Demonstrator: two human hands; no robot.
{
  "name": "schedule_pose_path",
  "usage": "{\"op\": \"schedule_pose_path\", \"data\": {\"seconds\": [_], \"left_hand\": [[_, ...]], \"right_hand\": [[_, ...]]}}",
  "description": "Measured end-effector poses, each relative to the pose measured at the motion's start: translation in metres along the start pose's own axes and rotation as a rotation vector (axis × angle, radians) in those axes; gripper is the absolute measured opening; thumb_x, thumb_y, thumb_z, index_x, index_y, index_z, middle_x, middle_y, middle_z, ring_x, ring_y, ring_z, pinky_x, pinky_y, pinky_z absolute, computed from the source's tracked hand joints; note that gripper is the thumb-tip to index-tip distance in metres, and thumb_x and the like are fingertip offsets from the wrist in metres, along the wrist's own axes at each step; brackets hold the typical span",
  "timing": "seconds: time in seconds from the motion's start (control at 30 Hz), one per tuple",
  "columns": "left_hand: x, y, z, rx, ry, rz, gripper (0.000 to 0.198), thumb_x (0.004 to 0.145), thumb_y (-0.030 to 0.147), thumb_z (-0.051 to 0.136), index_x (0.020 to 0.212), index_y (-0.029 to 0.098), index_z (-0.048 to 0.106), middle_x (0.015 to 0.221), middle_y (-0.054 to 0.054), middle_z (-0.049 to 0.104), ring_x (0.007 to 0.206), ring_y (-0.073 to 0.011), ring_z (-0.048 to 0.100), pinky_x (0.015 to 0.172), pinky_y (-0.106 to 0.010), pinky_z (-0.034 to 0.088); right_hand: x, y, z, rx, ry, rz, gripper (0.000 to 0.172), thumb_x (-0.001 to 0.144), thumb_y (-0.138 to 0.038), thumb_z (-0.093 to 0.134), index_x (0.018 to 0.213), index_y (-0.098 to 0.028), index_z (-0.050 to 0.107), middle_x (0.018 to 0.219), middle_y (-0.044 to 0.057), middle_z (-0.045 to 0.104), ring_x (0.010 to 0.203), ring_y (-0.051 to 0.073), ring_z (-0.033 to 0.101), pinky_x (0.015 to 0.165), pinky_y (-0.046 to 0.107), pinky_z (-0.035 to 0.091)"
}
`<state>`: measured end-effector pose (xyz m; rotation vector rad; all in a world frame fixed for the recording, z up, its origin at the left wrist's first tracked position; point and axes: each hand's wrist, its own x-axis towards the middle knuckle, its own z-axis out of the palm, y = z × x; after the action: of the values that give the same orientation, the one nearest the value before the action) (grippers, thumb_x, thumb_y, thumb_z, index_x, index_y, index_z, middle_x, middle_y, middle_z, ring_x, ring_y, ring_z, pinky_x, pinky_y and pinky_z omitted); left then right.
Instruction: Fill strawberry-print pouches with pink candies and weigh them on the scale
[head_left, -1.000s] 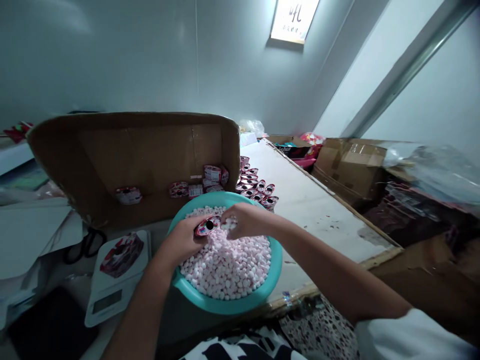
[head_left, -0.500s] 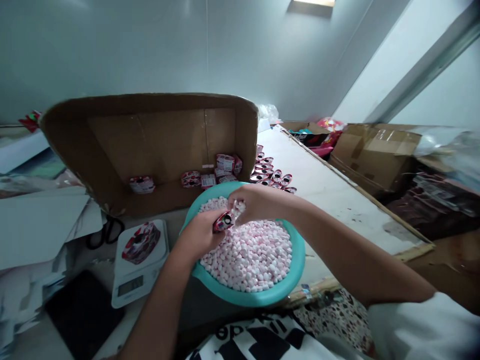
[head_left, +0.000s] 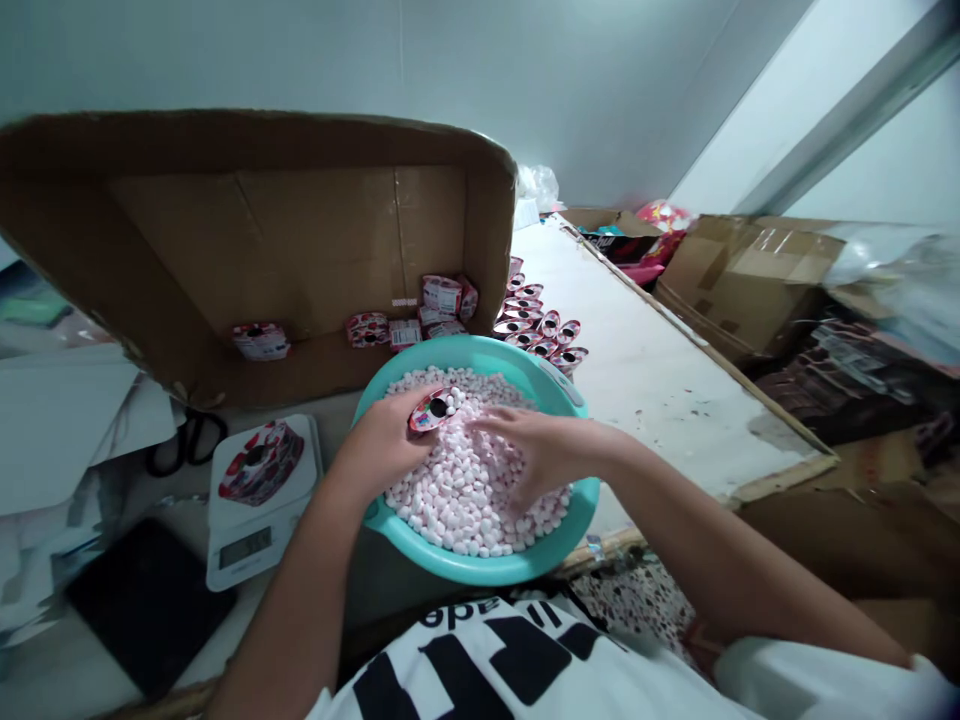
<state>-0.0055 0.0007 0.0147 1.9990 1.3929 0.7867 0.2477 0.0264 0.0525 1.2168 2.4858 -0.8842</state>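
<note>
My left hand [head_left: 379,445] is closed around a small red printed candy packet [head_left: 426,414], with its dark round opening facing up. A few white candies sit at the packet's edge. Beside it my right hand [head_left: 551,447] is open, fingers spread and the tips among the candies. Beneath both hands a teal basin [head_left: 480,573] is heaped with small pale pink and white candies [head_left: 457,515]. To the left, a white digital scale [head_left: 225,562] bears another red packet [head_left: 274,475]; its display is too blurred to read.
Behind the basin a large cardboard box [head_left: 300,235] lies with its mouth toward me, several packets [head_left: 367,330] inside. More packets [head_left: 529,318] stand in rows on the white board [head_left: 637,370]. Black scissors [head_left: 199,440], a dark flat pad [head_left: 150,605] and white sheets [head_left: 60,430] are at left.
My right hand has come away from the packet's opening, moving right and down into the candies, its fingers opening. My left hand keeps the packet. The view has tipped downward.
</note>
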Motion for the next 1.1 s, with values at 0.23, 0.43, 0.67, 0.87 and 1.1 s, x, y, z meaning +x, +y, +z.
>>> {"op": "schedule_pose_path", "data": {"seconds": [0.23, 0.43, 0.67, 0.87, 1.1], "left_hand": [[0.001, -0.002, 0.001, -0.022, -0.063, 0.027, 0.051, 0.084, 0.031, 0.063, 0.133, 0.02, 0.061, 0.134, -0.005, 0.065, 0.124, -0.0271, 0.06, 0.106, -0.033, 0.047], [0.0, -0.001, 0.001, 0.006, -0.073, 0.046, 0.051, 0.084, 0.026, 0.062, 0.134, 0.019, 0.06, 0.136, -0.006, 0.064, 0.126, -0.0268, 0.059, 0.108, -0.035, 0.045], [0.0, 0.002, 0.0, 0.008, -0.082, 0.06, 0.054, 0.083, 0.028, 0.064, 0.136, 0.018, 0.06, 0.137, -0.007, 0.063, 0.127, -0.0276, 0.058, 0.109, -0.036, 0.044], [-0.001, 0.0, 0.0, -0.011, -0.088, 0.089, 0.056, 0.08, 0.02, 0.06, 0.136, 0.02, 0.06, 0.136, -0.006, 0.063, 0.125, -0.0282, 0.059, 0.107, -0.037, 0.046], [-0.001, 0.001, -0.002, 0.006, -0.06, 0.117, 0.054, 0.075, 0.013, 0.058, 0.128, 0.023, 0.065, 0.124, -0.004, 0.07, 0.113, -0.0273, 0.064, 0.096, -0.034, 0.051]], "right_hand": [[0.006, 0.005, 0.026, 0.148, 0.148, -0.131, 0.087, 0.064, -0.044, 0.089, 0.141, -0.024, 0.054, 0.13, 0.009, 0.056, 0.111, 0.029, 0.056, 0.09, 0.034, 0.047], [0.018, 0.0, 0.028, 0.209, 0.159, -0.047, 0.06, 0.061, -0.02, 0.086, 0.119, -0.018, 0.07, 0.113, 0.005, 0.068, 0.099, 0.024, 0.063, 0.08, 0.026, 0.046], [0.024, -0.028, -0.011, 0.086, 0.064, 0.047, 0.036, 0.067, -0.022, 0.079, 0.103, -0.019, 0.075, 0.081, 0.0, 0.07, 0.068, 0.016, 0.061, 0.056, 0.023, 0.038], [0.028, -0.053, -0.037, -0.03, 0.252, -0.001, 0.031, 0.07, -0.023, 0.078, 0.1, -0.019, 0.073, 0.081, 0.0, 0.068, 0.066, 0.014, 0.056, 0.054, 0.024, 0.035], [0.038, -0.066, -0.037, -0.053, 0.293, 0.033, 0.031, 0.071, -0.022, 0.078, 0.101, -0.021, 0.071, 0.077, -0.001, 0.066, 0.063, 0.013, 0.055, 0.054, 0.025, 0.035]]}}
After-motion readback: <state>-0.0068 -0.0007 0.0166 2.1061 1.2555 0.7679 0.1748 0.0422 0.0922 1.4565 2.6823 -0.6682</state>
